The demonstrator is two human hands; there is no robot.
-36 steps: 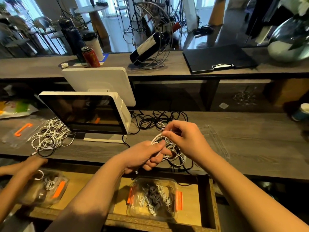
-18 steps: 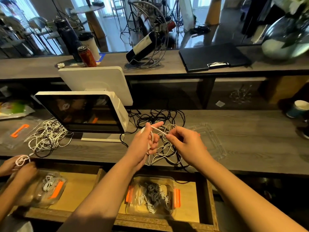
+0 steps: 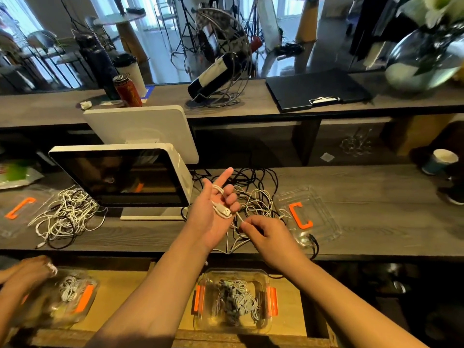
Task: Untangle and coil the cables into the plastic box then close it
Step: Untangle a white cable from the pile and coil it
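Holding the white cable [image 3: 221,205] looped across its upturned palm, the left hand [image 3: 213,212] sits just up-left of the right hand [image 3: 263,233], whose fingertips pinch the strand trailing down-right.

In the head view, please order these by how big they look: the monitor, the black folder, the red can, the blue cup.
1. monitor
2. black folder
3. red can and blue cup: alike, unranked.

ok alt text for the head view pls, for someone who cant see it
A person's left hand, palm up, holds a white cable looped over its fingers while the right hand pinches it above a cable tangle. A clear plastic box of coiled cables sits below.
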